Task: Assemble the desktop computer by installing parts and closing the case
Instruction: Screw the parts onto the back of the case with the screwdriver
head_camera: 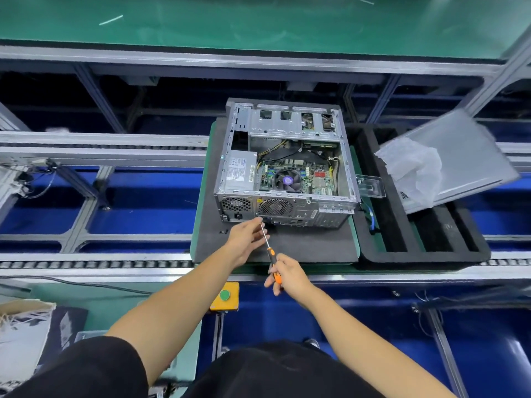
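Computer case [283, 165] lying open-side-up at frame centre, on a dark foam mat [301, 245] over the conveyor desk [94, 264], rear panel turned toward the lower edge of the frame. Inside: power supply [240, 170] at left, motherboard with CPU fan [288, 180] in the middle, drive bays toward the top. Side panel [471, 156] still off, propped at the right of the frame with a plastic bag [413, 170] draped over it, so closing not yet done.

Screwdriver [271, 254] angled up from lower right, tip reaching the rear panel just below the round fan grille [275, 207]. Right hand [287, 275] wrapped round the orange handle, a firm closed grip. Left hand [247, 235] up at the shaft near the tip, fingertips pinching or steadying it; whether a screw sits there, too small to tell.

Likely step: driving a rear-panel screw. To do it well: keep shaft square to the panel, keep left fingers guiding only until the bit seats, press in before turning, avoid slipping onto the ports beside. Case directly beyond both hands, tip touching or very nearly touching it, handle grip well back toward the lower frame.
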`<state>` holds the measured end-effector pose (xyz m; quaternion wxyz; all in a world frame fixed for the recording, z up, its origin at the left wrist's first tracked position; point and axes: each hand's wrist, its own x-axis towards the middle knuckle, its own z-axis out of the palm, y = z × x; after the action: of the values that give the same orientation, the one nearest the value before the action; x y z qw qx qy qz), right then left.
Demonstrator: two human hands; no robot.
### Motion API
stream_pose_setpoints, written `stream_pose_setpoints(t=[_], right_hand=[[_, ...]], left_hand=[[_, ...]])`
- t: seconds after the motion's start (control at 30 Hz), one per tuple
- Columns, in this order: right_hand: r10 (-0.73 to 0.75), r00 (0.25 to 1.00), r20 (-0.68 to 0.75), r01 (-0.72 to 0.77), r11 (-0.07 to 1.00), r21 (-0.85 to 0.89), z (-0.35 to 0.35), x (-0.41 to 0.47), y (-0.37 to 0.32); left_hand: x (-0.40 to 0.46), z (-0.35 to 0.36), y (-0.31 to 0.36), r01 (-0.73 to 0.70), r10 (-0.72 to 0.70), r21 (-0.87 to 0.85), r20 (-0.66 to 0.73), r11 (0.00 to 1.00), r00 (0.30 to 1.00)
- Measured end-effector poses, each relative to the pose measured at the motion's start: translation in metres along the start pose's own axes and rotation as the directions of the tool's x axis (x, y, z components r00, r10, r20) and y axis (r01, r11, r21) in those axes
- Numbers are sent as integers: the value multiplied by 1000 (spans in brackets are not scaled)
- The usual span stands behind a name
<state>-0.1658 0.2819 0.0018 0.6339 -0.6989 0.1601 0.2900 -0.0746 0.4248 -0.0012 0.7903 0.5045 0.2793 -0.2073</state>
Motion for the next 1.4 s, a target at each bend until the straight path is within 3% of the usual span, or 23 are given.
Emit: stream_pose_setpoints(t=[0.2,1.03,1.3,1.4], right_hand=[[45,998,-36,-43,997,59,19,1,-2],[24,995,-101,-15,996,85,40,15,-5],[111,983,-146,-71,964,255,44,13,-8],[122,964,-238,-40,946,322,46,14,-5]], left_hand=[[4,2,0,36,-36,0,3,999,999],[17,8,5,-68,78,225,-39,972,996],[17,3,13,-75,82,374,-5,924,997],[12,-2,14,-157,170,500,18,852,985]])
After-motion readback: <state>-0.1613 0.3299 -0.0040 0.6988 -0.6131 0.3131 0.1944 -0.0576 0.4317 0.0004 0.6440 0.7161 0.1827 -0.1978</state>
